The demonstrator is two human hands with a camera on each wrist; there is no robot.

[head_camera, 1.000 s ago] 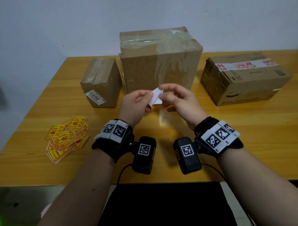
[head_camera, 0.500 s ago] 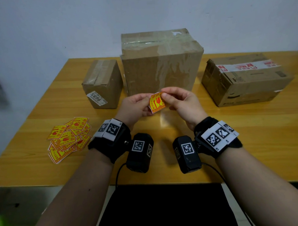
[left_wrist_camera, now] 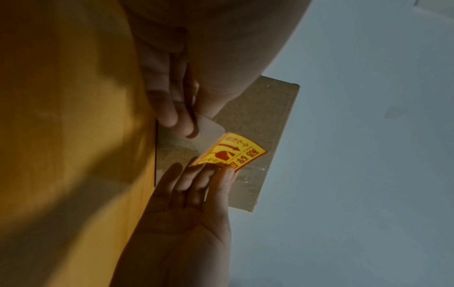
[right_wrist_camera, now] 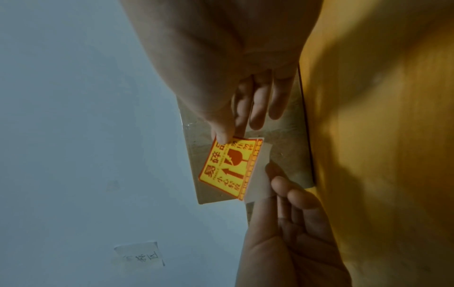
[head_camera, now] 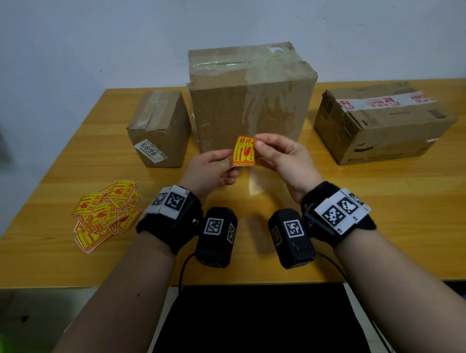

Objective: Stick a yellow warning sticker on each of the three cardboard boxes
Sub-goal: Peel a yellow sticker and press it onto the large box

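Observation:
Three cardboard boxes stand at the back of the wooden table (head_camera: pixel 388 209): a small box (head_camera: pixel 160 128) on the left, a tall box (head_camera: pixel 249 95) in the middle, a flat box (head_camera: pixel 379 122) on the right. In front of the tall box I hold one yellow warning sticker (head_camera: pixel 245 151) in the air. My right hand (head_camera: pixel 261 143) pinches its top corner between thumb and forefinger. My left hand (head_camera: pixel 230 163) pinches the white backing paper (right_wrist_camera: pixel 258 174), which has come partly away along the sticker's lower edge. The left wrist view shows the same backing paper (left_wrist_camera: pixel 209 128) and sticker (left_wrist_camera: pixel 230 153).
A loose pile of several more yellow stickers (head_camera: pixel 105 211) lies on the table at the left, in front of the small box. A white wall rises behind the boxes. The table's near edge runs below my wrists.
A second ago the sticker showed its white back. It has turned its yellow face toward me, and the backing has started to part from it between my two hands.

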